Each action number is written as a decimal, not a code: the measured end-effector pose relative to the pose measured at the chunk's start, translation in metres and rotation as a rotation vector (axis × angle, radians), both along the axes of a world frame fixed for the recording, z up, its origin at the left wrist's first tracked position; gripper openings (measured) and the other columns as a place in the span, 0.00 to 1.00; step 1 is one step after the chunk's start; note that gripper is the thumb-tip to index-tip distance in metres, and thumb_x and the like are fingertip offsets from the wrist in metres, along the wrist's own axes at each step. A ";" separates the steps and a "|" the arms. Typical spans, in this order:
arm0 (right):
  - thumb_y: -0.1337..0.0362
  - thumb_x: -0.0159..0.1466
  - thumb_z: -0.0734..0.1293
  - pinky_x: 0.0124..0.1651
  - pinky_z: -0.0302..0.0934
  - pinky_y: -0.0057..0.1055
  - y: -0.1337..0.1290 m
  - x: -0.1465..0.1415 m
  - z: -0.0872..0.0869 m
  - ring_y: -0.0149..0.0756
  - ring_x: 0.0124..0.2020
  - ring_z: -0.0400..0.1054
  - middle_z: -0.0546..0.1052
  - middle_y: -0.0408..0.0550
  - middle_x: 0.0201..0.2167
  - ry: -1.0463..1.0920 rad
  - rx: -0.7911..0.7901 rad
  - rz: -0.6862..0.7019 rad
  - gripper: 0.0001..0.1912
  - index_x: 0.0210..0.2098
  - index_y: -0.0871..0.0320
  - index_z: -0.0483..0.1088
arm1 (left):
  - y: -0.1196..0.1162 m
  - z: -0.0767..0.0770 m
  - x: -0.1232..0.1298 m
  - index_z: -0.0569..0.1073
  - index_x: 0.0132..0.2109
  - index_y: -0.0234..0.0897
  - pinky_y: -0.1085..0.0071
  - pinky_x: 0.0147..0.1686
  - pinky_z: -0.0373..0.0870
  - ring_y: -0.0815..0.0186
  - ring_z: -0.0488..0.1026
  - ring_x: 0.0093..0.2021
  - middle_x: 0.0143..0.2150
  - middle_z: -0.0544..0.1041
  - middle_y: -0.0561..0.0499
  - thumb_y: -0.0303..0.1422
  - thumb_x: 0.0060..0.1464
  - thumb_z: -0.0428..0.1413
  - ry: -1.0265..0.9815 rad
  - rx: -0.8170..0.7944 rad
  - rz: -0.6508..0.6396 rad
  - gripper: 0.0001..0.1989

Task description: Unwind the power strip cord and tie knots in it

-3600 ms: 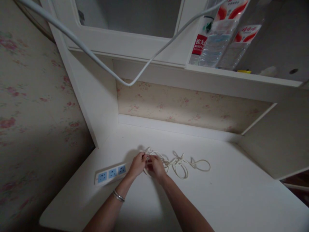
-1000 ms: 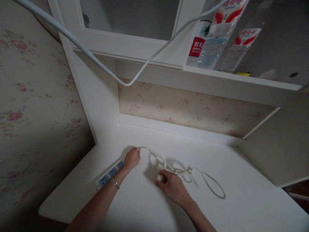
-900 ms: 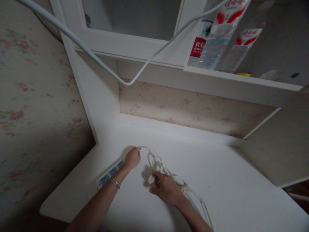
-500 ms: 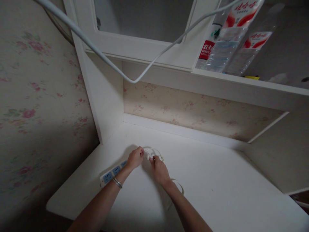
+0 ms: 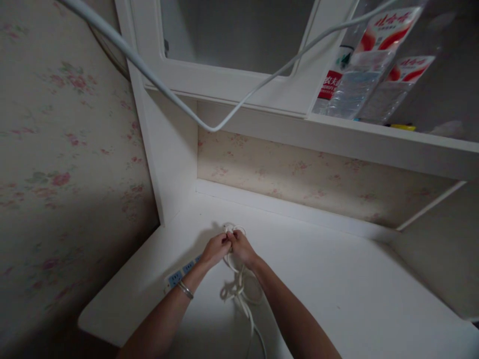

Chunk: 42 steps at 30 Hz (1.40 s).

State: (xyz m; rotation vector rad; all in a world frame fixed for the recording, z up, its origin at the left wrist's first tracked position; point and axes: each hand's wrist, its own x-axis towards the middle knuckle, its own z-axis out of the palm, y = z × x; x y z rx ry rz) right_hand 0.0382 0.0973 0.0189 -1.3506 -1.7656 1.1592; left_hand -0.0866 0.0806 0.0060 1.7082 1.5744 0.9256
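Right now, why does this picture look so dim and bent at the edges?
Head view: light is weak, brightest on the desk and dark toward the corners; the left hand and right hand cast soft shadows around the cord; the wide lens bends the shelf.

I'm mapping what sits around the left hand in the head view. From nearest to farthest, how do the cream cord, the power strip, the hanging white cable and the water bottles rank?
From the left hand:
1. Cream cord: held at the fingertips, trailing toward the person.
2. Power strip: on the desk, beside the left wrist.
3. Hanging white cable: looping down above the desk.
4. Water bottles: on the upper right shelf.
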 end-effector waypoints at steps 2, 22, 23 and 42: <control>0.46 0.66 0.51 0.26 0.56 0.26 -0.001 0.006 0.001 0.30 0.21 0.61 0.70 0.43 0.23 -0.005 0.001 0.033 0.27 0.40 0.62 0.70 | 0.001 -0.002 0.000 0.75 0.36 0.33 0.75 0.32 0.64 0.66 0.73 0.33 0.32 0.78 0.50 0.34 0.53 0.51 -0.023 -0.008 0.005 0.11; 0.66 0.66 0.57 0.49 0.59 0.34 0.001 0.036 0.013 0.40 0.44 0.64 0.65 0.56 0.44 -0.593 0.427 -0.095 0.18 0.53 0.58 0.66 | 0.004 -0.008 0.013 0.51 0.63 0.35 0.75 0.30 0.65 0.64 0.77 0.34 0.38 0.79 0.45 0.40 0.62 0.44 -0.129 -0.041 0.151 0.26; 0.67 0.66 0.56 0.49 0.59 0.34 0.000 0.035 0.015 0.39 0.44 0.64 0.65 0.56 0.45 -0.608 0.453 -0.078 0.18 0.54 0.57 0.65 | 0.004 -0.008 0.013 0.52 0.64 0.35 0.74 0.31 0.65 0.64 0.77 0.34 0.38 0.79 0.45 0.40 0.62 0.43 -0.116 -0.059 0.149 0.26; 0.60 0.68 0.57 0.54 0.60 0.33 -0.011 0.030 0.027 0.36 0.54 0.67 0.70 0.45 0.57 -0.375 0.525 0.023 0.14 0.44 0.51 0.73 | -0.006 0.011 0.018 0.72 0.49 0.39 0.68 0.48 0.63 0.60 0.72 0.48 0.48 0.77 0.43 0.39 0.62 0.43 -0.017 0.059 0.195 0.17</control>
